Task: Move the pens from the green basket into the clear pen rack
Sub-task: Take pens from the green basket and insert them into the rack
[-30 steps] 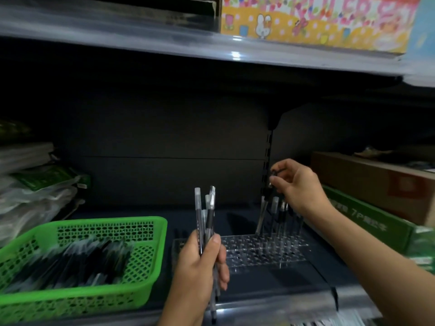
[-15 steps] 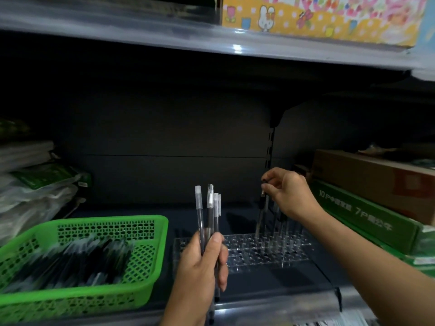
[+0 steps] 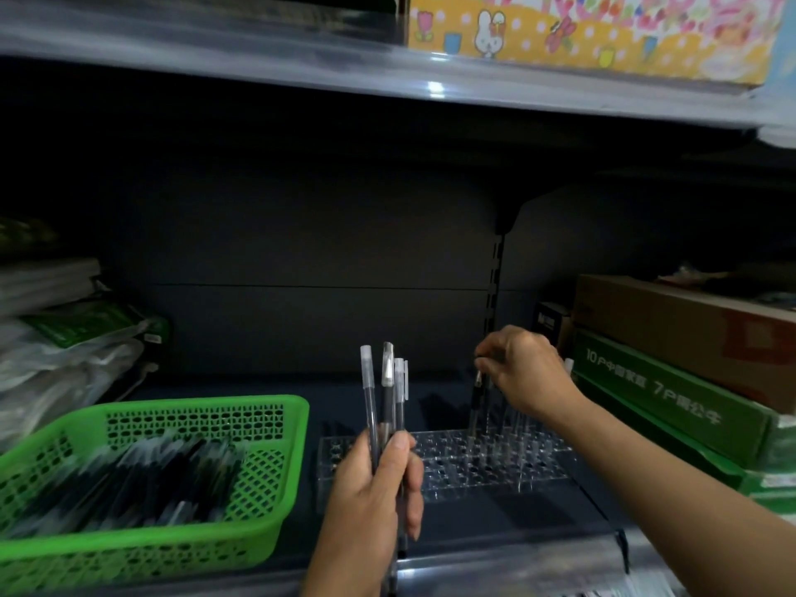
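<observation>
Fingers of the right hand pinch a pen into the clear pen rack, where few stand; the left hand grips spares; the green basket looks full.

On the long green box at the right, white print reads "10P" and further along "7P"; the Chinese characters after each are too blurred to read. The red mark on the brown carton above it and the pink letters on the colourful box are not legible
</observation>
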